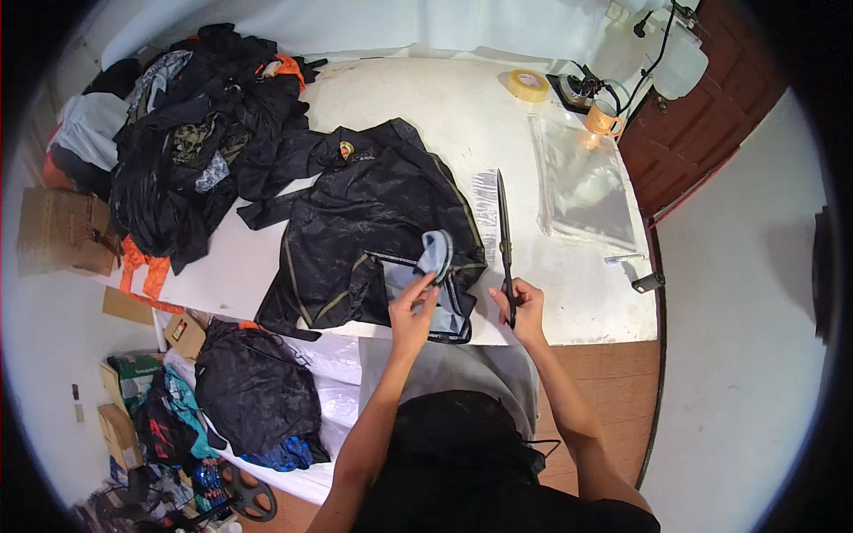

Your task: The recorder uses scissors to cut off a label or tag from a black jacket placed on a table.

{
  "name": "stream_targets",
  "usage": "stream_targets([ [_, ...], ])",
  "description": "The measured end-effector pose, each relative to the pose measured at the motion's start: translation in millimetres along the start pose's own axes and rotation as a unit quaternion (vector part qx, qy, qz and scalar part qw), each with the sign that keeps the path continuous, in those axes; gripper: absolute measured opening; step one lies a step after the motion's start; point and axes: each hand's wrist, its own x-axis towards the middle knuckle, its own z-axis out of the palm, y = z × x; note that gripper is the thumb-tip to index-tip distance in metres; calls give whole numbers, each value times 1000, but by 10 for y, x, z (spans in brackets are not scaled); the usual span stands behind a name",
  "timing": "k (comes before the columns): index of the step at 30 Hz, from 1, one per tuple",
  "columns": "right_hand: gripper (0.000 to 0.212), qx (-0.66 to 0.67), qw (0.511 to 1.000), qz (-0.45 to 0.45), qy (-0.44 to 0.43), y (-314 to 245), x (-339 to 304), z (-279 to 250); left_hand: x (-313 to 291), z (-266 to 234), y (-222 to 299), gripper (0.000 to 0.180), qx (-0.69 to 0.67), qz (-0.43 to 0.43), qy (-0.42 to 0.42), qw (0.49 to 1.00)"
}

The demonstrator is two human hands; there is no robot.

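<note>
A black garment with thin olive piping (pixel 373 200) lies spread on the table in front of me, a small coloured emblem near its far edge. At its near right corner an opening shows a light grey lining with dark trim (pixel 435 253). My left hand (pixel 411 311) is closed on that lining's turned-up edge, thumb and fingers pinching it. Just to the right, my right hand (pixel 522 311) is wrapped round the handles of long black scissors (pixel 505 213). Their blades point away from me, look closed together, and stand apart from the garment.
A heap of dark clothes (pixel 204 133) covers the white table's left end, beside a cardboard box (pixel 62 231). Transparent plastic bags (pixel 586 186), yellowish tape (pixel 529 85), an orange mug (pixel 603 118) and a small black object (pixel 649 282) lie right. More clothes (pixel 258 391) sit lower left.
</note>
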Motion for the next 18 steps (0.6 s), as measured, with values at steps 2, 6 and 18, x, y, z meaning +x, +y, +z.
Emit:
stream_targets([
  [2,29,-2,1000,7,16,112,15,15,-50,-38,-61,29,83,9,-7,996],
  [6,37,-15,999,39,17,98,26,23,33,3,-62,29,83,44,4,996],
  [18,32,-93,993,-26,-60,349,68,68,-69,30,-60,29,140,74,24,987],
])
